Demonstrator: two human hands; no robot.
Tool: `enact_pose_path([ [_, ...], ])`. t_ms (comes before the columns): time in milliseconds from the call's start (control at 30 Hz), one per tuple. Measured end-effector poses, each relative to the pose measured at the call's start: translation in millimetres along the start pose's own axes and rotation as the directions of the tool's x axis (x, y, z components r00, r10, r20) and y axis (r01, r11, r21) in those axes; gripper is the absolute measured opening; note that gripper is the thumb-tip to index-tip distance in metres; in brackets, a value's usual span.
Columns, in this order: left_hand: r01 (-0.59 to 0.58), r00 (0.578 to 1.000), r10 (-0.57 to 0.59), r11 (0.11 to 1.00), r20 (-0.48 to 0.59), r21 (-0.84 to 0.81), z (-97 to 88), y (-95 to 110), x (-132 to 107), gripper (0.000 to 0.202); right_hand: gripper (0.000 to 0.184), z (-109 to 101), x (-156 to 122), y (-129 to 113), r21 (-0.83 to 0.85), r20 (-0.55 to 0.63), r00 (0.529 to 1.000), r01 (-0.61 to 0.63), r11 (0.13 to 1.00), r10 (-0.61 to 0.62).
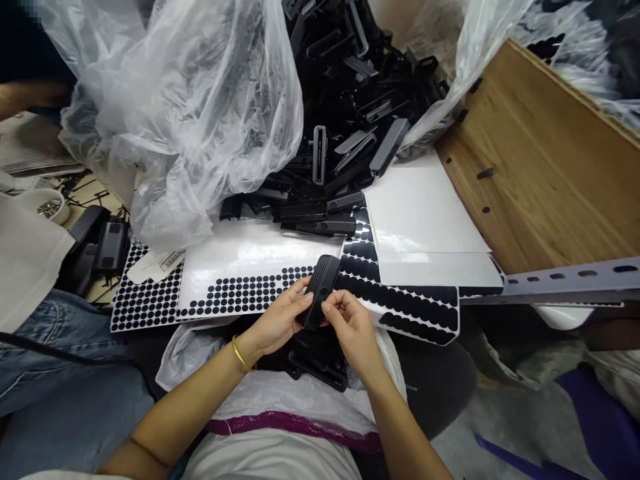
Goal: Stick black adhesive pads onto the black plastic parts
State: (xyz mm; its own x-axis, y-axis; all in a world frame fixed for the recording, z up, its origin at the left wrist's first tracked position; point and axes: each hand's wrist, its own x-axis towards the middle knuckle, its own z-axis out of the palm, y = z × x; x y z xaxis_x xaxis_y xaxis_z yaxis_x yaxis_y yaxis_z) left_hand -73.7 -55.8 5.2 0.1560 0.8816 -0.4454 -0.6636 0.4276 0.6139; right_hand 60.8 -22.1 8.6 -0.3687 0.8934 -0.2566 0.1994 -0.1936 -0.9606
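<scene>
A black ribbed plastic part (pixel 320 288) is held over my lap between both hands. My left hand (pixel 280 323), with a gold bangle on the wrist, grips its lower left side with the fingers curled round it. From the right, my right hand (pixel 353 327) pinches the part's lower edge with thumb and forefinger. Beneath the hands, sheets of round black stickers (pixel 240 293) lie on the table. In my lap sits a white bag holding more black parts (pixel 320 367).
A big heap of black plastic parts (pixel 350 87) spills from a clear plastic bag (pixel 190 113) at the back. A wooden board (pixel 545 160) and a perforated metal rail (pixel 570 280) stand to the right. Another person in jeans (pixel 55 373) sits at the left.
</scene>
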Motion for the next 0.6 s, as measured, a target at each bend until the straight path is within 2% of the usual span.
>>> enact_pose_path([
  [200,0.009,1.0,-0.009,1.0,-0.004,-0.001,-0.3,1.4,-2.1,0.04,0.016,1.8,0.6,0.2,-0.073,-0.023,0.999,0.024,0.997,-0.026],
  [333,-0.017,0.999,0.013,0.995,0.037,0.096,-0.3,1.3,-3.6,0.048,0.015,2.9,0.5,0.3,-0.123,-0.041,0.998,0.038,0.992,-0.043],
  [600,-0.082,0.996,0.07,0.968,0.058,0.237,-0.7,1.4,-1.6,0.054,0.013,6.7,-0.5,0.8,-0.218,-0.083,0.991,0.086,0.972,-0.106],
])
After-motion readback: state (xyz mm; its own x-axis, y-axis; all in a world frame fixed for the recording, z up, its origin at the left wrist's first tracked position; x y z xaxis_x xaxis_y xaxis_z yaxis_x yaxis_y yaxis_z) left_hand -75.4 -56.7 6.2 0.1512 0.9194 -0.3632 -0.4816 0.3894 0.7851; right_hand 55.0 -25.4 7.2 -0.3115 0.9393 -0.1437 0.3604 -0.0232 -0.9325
